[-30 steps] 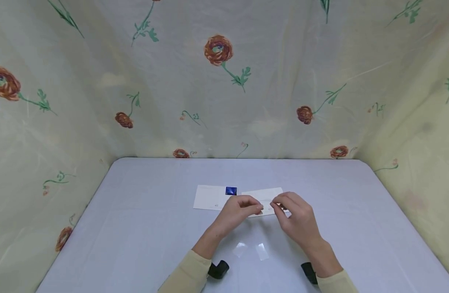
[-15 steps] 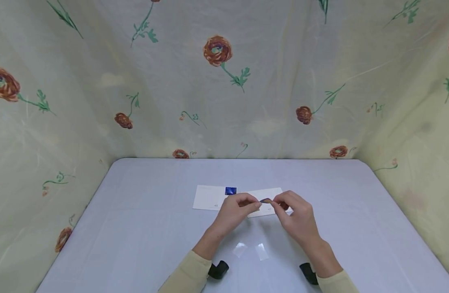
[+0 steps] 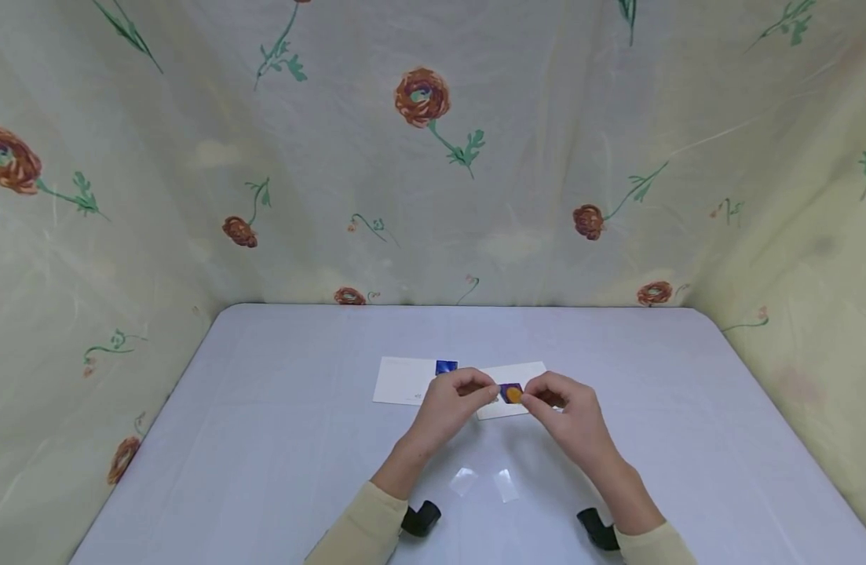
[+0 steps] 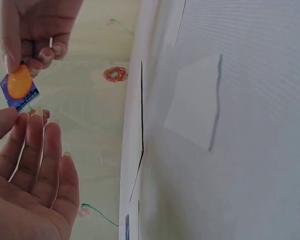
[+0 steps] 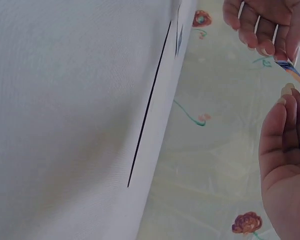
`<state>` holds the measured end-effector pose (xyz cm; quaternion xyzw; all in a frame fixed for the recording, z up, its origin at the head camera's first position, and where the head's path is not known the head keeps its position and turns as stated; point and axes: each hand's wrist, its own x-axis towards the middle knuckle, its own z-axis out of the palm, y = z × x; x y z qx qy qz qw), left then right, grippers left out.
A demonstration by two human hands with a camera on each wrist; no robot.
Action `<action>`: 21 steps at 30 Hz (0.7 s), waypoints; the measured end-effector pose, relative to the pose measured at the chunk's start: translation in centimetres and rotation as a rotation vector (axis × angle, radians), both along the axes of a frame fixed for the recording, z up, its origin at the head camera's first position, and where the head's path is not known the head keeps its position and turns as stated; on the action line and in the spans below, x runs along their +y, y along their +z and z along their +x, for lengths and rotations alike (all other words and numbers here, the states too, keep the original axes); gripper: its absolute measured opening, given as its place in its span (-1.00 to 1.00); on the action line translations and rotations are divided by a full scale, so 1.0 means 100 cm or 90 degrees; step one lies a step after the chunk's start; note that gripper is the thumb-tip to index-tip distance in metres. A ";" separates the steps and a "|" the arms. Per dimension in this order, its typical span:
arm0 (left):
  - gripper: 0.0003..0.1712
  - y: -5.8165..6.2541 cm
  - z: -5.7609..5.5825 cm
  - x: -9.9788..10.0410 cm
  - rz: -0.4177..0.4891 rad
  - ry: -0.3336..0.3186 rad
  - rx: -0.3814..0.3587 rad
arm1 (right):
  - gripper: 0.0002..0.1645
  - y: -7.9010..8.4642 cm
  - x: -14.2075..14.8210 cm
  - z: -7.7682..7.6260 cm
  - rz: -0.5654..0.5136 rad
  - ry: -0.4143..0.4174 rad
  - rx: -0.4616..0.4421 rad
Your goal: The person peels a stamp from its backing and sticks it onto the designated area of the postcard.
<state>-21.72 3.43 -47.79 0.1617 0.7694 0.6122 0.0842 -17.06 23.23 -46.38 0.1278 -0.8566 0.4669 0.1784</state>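
A small purple stamp with an orange round picture is stretched between both hands, above the right-hand envelope. My left hand pinches its left edge between thumb and fingertips. Its opposite edge is pinched by my right hand. The left wrist view shows the face of the stamp tilted between the two hands; the right wrist view has it almost edge-on. Beside the first envelope lies another white envelope, bearing a blue stamp at its upper right corner, partly behind my left hand.
Two small pale, glossy slips lie on the white table between the forearms. Black wrist devices sit beside both sleeves. A flower-printed curtain surrounds the table's back and sides.
The stamp, hidden and then nearly edge-on between the fingers, has turned so its purple and orange face shows. Both hands stay almost in place.
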 end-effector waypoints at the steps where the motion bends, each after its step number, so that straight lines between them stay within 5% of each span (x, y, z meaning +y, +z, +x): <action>1: -0.83 0.000 0.000 0.000 0.000 0.000 0.000 | -0.93 0.000 0.000 0.000 -0.007 0.002 -0.014; 10: -0.86 0.000 0.000 0.000 0.000 0.000 0.005 | -0.93 0.006 -0.003 0.003 -0.061 0.023 -0.082; 21: -0.91 -0.002 0.000 -0.001 0.001 -0.012 0.003 | -0.91 0.006 -0.003 0.004 -0.060 0.035 -0.095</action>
